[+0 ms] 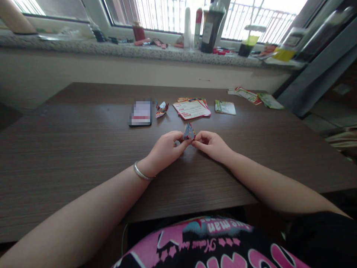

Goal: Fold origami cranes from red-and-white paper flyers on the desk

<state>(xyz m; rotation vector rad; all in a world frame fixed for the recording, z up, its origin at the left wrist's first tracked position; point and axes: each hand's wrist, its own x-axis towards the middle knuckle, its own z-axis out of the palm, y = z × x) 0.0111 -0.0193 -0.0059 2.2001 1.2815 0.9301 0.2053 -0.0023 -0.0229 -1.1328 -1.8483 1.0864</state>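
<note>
Between my hands, just above the middle of the brown table (pixel 92 160), is a small folded piece of printed paper (pixel 189 131), bluish with red edges, pointing upward like a triangle. My left hand (pixel 169 147), with a silver bangle at its wrist, pinches the paper's lower left side. On the lower right side, the thumb and fingertips of my right hand (pixel 213 145) close on the same paper. Just beyond lies a fanned stack of printed cards (pixel 192 108). To its left stands another folded paper piece (pixel 161 109), red and white.
A dark-edged device with a blurred screen (pixel 141 112) lies left of the cards. Right of them are a small green-and-white card stack (pixel 225 107) and loose card strips (pixel 248 95). Bottles, including a dark one (pixel 210 31), stand on the stone windowsill (pixel 167 53).
</note>
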